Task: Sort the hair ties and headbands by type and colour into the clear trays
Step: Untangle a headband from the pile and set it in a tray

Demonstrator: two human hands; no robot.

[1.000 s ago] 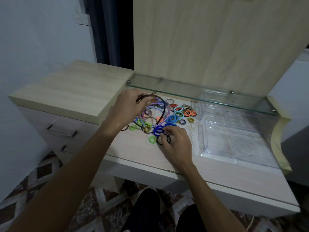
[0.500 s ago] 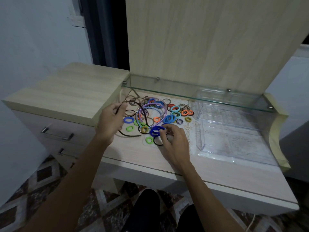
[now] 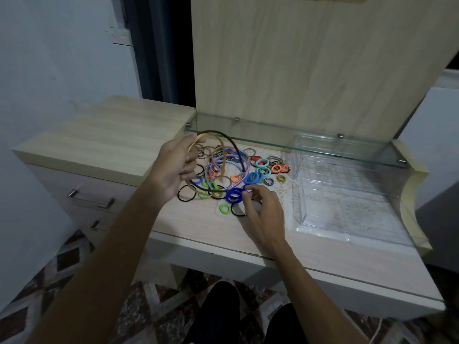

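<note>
We see our left hand (image 3: 173, 167) now lifting the gripped dark headband (image 3: 224, 142) clear of the surface (image 3: 206, 227) pile, right hand (image 3: 262, 212) pinching a blue tie (image 3: 234, 194), trays (image 3: 347, 194) still empty

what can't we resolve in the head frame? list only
- How many headbands the left hand grips: thin arcs overlap and blur.
- Whether the right hand pinches a blue hair tie or only touches it: its fingers cover the contact.
- Divisions inside the clear trays: transparent walls and the glass shelf confuse edges.
- Pile count: ties overlap.
</note>
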